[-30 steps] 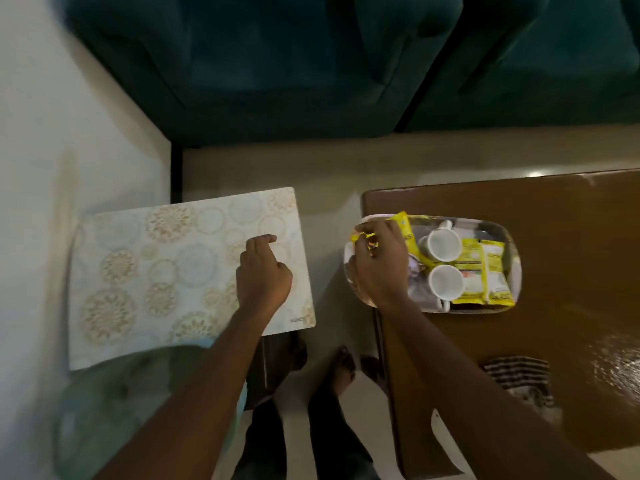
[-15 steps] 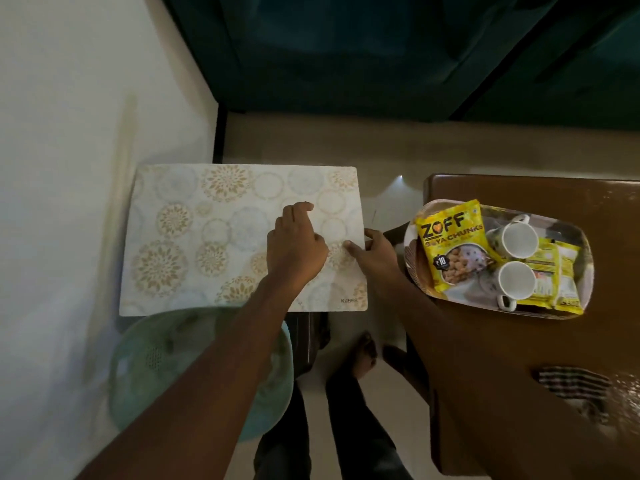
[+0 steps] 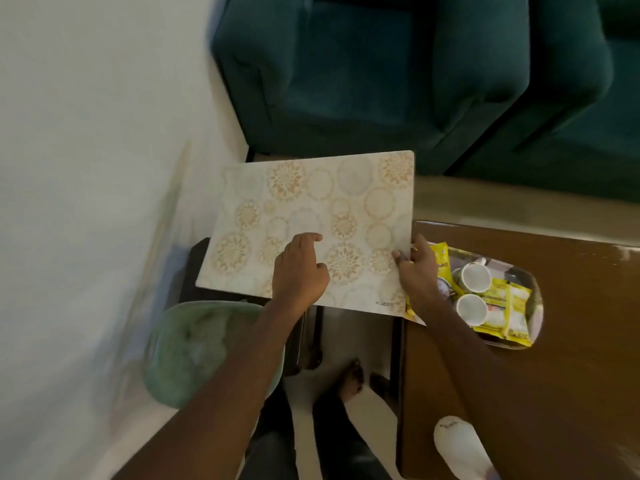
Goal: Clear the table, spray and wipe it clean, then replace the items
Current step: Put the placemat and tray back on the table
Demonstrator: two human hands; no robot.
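A cream placemat (image 3: 322, 209) with gold floral circles is held over a dark stool, its right edge reaching toward the brown table (image 3: 568, 393). My right hand (image 3: 417, 271) pinches the placemat's right edge. My left hand (image 3: 299, 271) grips its near edge, fingers on top. On the table stands a shiny oval tray (image 3: 535, 303) holding two white cups (image 3: 476, 277) and yellow snack packets (image 3: 509, 310).
A dark stool (image 3: 313, 337) is under the placemat, and a green plastic basket (image 3: 197, 351) sits by the white wall. A teal sofa (image 3: 415, 74) fills the back. A white bottle (image 3: 460, 445) lies on the table's near corner. My feet are on the floor between.
My right hand left the tray and took the placemat's right edge. The placemat has been lifted and shifted rightward toward the table, both hands now on it.
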